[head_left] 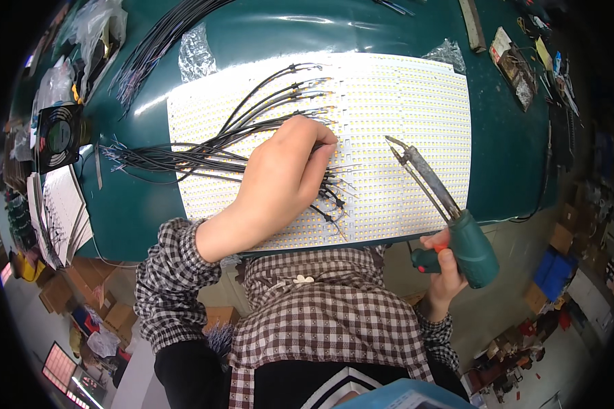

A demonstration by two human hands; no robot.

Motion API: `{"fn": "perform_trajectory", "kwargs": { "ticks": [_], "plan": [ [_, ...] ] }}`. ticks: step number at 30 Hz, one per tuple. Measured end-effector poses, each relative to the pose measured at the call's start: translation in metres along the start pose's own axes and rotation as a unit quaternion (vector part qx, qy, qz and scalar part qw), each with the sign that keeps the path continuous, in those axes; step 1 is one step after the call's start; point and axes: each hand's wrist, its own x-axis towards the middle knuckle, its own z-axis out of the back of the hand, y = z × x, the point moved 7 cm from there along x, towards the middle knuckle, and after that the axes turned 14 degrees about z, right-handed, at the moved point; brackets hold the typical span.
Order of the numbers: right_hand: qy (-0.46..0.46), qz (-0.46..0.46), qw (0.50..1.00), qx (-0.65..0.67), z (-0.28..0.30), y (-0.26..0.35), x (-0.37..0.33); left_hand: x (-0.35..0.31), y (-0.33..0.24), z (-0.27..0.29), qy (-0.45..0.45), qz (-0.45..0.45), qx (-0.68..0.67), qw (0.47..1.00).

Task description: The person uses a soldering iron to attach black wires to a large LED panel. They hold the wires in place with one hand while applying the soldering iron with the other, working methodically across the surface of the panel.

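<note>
A white LED board panel (416, 204) with rows of small yellowish chips lies on the green table. Black cables (184, 158) fan across its left half, their stripped ends along the middle seam. My left hand (280, 177) reaches over them, thumb and forefinger pinched together on a black cable near the seam; the pinched part is mostly hidden. At the panel's lower right, my right hand (446, 269) grips a green soldering gun (476, 252) by its handle, a finger near the red trigger. Its metal tip (397, 146) points up and left, above the panel's right half.
Clear tape (196, 54) holds the panel's upper left corner. Another cable bundle (153, 51) lies behind it. A small black fan (58, 138) and a stack of white boards (65, 211) stand at the left. A worn block (515, 68) lies far right.
</note>
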Motion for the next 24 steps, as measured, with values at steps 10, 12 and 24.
{"fn": "perform_trajectory", "kwargs": {
  "ticks": [10, 12, 24],
  "plan": [
    [-0.005, 0.001, 1.000, 0.011, 0.004, -0.004, -0.004, 0.011, -0.012, 0.009, 0.111, -0.081, 0.078, 0.987],
    [-0.006, 0.004, 1.000, 0.016, 0.003, -0.002, -0.002, 0.010, -0.016, 0.011, 0.120, -0.104, 0.117, 0.980],
    [-0.014, 0.001, 1.000, 0.013, 0.003, -0.004, -0.003, 0.013, -0.026, 0.013, 0.083, -0.215, 0.239, 0.943]
  ]
}}
